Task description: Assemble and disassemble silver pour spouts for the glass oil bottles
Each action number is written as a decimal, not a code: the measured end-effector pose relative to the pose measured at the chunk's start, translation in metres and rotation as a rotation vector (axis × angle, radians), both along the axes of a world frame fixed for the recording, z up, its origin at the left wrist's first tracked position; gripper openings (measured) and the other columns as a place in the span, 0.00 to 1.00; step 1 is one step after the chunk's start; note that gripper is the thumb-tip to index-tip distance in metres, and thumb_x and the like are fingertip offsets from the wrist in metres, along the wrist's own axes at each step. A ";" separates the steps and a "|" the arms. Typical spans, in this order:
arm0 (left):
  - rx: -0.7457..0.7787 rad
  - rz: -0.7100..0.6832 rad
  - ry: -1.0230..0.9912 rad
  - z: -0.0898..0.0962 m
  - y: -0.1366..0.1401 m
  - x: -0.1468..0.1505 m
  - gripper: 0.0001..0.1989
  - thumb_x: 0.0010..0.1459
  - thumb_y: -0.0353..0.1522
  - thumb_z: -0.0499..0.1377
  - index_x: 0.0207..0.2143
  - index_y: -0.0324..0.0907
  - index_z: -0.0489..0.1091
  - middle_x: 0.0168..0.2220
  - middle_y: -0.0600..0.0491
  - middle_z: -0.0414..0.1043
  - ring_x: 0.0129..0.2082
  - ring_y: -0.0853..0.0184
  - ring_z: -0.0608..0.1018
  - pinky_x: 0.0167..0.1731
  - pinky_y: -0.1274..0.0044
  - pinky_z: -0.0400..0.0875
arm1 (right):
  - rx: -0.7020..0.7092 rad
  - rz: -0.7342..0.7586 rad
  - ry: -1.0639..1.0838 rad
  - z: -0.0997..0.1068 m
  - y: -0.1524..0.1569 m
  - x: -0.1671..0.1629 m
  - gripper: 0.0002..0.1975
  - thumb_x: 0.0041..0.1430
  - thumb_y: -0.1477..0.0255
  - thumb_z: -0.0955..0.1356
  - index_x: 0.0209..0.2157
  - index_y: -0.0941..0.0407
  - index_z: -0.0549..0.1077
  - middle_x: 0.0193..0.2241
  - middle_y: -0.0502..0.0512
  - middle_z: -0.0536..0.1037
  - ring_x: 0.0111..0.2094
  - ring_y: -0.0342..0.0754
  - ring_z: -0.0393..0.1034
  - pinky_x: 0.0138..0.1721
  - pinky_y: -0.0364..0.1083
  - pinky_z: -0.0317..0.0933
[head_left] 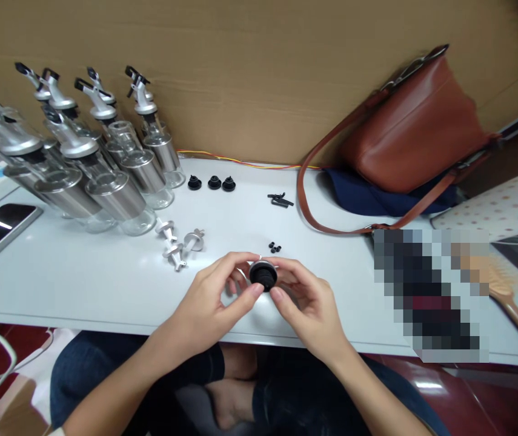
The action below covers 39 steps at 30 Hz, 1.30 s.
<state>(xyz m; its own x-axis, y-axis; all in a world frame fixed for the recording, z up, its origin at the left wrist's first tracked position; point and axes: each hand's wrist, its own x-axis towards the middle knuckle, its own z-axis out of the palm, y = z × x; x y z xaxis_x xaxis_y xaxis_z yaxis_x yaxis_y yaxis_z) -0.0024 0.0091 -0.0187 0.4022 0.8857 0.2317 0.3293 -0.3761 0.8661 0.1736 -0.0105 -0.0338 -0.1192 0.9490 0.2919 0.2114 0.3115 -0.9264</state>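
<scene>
Between my two hands, above the front of the white table, is a pourer stopper (263, 275) with a black ribbed plug inside a silver rim. My left hand (222, 297) grips it from the left, thumb on the lower edge. On the other side my right hand (306, 300) closes on it with thumb and fingers. Left of my hands lie three silver pourer spouts (194, 241). A few tiny black caps (274, 247) sit just beyond my right fingers. Farther back are three black stoppers (214, 182) in a row and several thin black levers (280, 200).
Several glass and steel bottles with pourers (120, 197) crowd the left side. A phone (2, 233) lies at the far left. To the right are a brown leather bag (415, 127) with its strap, a blurred-out object (422, 290) and a wooden hairbrush (513, 309).
</scene>
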 end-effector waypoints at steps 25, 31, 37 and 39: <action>0.021 -0.042 -0.014 0.007 -0.001 0.001 0.15 0.52 0.27 0.56 0.44 0.37 0.69 0.32 0.53 0.71 0.28 0.72 0.72 0.31 0.80 0.70 | 0.026 -0.002 -0.014 0.003 -0.001 -0.002 0.13 0.52 0.76 0.67 0.41 0.52 0.69 0.30 0.49 0.79 0.29 0.42 0.74 0.35 0.41 0.70; 0.047 -0.040 0.016 0.005 -0.001 0.001 0.15 0.51 0.26 0.56 0.43 0.36 0.69 0.31 0.53 0.70 0.29 0.71 0.73 0.33 0.78 0.70 | -0.002 0.020 -0.044 0.003 -0.001 -0.001 0.12 0.51 0.75 0.66 0.40 0.54 0.67 0.28 0.50 0.78 0.28 0.43 0.73 0.33 0.41 0.69; 0.021 -0.064 0.038 0.003 0.000 0.002 0.14 0.49 0.25 0.55 0.41 0.38 0.70 0.29 0.56 0.67 0.27 0.72 0.69 0.29 0.79 0.67 | -0.035 0.047 -0.088 0.005 0.001 -0.003 0.10 0.47 0.75 0.65 0.34 0.54 0.64 0.23 0.48 0.74 0.23 0.41 0.68 0.27 0.39 0.66; 0.018 -0.062 0.040 0.003 0.000 0.002 0.14 0.49 0.25 0.56 0.40 0.39 0.70 0.29 0.57 0.65 0.27 0.73 0.69 0.29 0.80 0.67 | -0.037 0.053 -0.092 0.005 0.001 -0.003 0.10 0.46 0.75 0.64 0.34 0.55 0.63 0.23 0.48 0.74 0.23 0.41 0.68 0.27 0.39 0.66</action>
<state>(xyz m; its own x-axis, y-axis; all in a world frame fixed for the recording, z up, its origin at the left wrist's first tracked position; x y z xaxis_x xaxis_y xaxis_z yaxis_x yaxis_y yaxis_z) -0.0006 0.0092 -0.0154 0.4652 0.8549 0.2297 0.3393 -0.4119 0.8457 0.1704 -0.0090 -0.0285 -0.1942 0.9505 0.2425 0.2797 0.2906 -0.9150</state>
